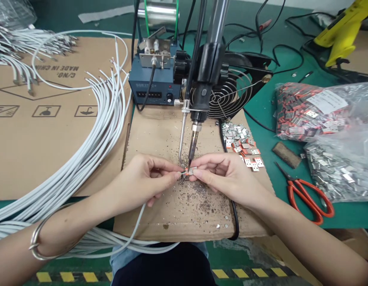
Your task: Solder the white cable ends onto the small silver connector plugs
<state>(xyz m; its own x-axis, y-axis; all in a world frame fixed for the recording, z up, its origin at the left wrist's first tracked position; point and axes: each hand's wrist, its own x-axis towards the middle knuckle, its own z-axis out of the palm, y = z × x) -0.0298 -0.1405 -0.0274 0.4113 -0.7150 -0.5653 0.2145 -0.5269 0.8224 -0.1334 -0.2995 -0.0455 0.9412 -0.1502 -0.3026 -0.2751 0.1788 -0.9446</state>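
Observation:
Between thumb and fingers, my left hand pinches the end of a white cable that hangs down below it. My right hand grips a small USB connector with an orange insert. Cable end and connector meet right under the tip of a soldering iron held upright in a stand. A thin metal solder feed tube comes down beside the iron's tip. Whether the tip touches the joint is too small to tell.
A blue solder feeder with a solder spool stands behind. Loose connectors, bagged connectors, red-handled pliers and a fan are to the right. A bundle of white cables curves along the left over cardboard.

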